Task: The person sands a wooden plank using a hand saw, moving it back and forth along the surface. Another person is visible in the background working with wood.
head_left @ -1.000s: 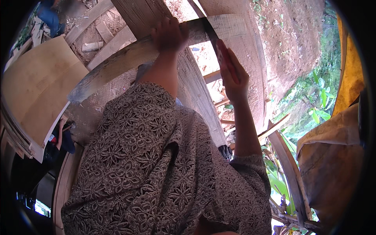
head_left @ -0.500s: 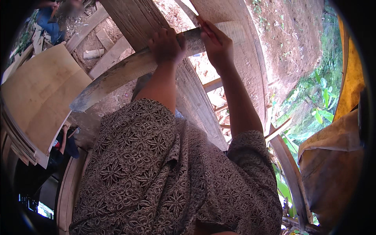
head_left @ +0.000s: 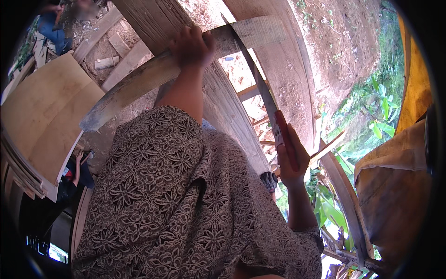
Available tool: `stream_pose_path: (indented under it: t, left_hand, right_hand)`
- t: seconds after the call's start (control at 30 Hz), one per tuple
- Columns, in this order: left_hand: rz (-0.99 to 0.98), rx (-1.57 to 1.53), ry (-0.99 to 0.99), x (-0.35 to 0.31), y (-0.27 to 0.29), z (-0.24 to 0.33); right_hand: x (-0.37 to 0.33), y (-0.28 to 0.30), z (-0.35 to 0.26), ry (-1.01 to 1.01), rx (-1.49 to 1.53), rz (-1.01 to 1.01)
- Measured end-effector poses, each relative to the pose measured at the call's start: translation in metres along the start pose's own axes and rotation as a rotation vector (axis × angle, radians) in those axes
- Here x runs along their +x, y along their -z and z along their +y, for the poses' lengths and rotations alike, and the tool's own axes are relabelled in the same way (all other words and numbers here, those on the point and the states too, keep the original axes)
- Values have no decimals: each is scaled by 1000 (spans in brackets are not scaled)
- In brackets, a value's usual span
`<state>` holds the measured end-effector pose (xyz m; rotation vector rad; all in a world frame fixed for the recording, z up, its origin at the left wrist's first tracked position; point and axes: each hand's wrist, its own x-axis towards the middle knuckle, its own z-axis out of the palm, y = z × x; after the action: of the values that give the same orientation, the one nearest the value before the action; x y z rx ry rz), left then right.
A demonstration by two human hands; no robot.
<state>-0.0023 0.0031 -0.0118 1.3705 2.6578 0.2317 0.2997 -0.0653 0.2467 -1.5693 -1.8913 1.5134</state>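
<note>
Near the top of the frame, the board [head_left: 134,83] lies over a dark beam [head_left: 153,21] — one end to the right of centre, the other toward middle left. I have the right grip [head_left: 295,160], right of centre, wrapped around the saw [head_left: 264,88], which slants up and left across the board's right part. My left grip [head_left: 191,46] is on the board, upper centre — blurred, so I cannot tell how tightly it is closed.
</note>
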Motion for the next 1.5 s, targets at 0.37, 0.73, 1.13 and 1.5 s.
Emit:
stream_pose_path:
  t: [0.37, 0.73, 1.13, 1.5]
  left_hand:
    - [46, 23, -82, -7, -12, 10]
    - [16, 42, -45, -2, 2, 4]
    - [49, 73, -3, 0, -5, 7]
    - [39, -15, -25, -4, -3, 4]
  right_hand:
    - [208, -92, 39, 142, 270, 91]
    - [17, -13, 11, 88, 232, -10]
    - [163, -82, 37, 212, 230, 51]
    - [47, -35, 19, 254, 276, -44]
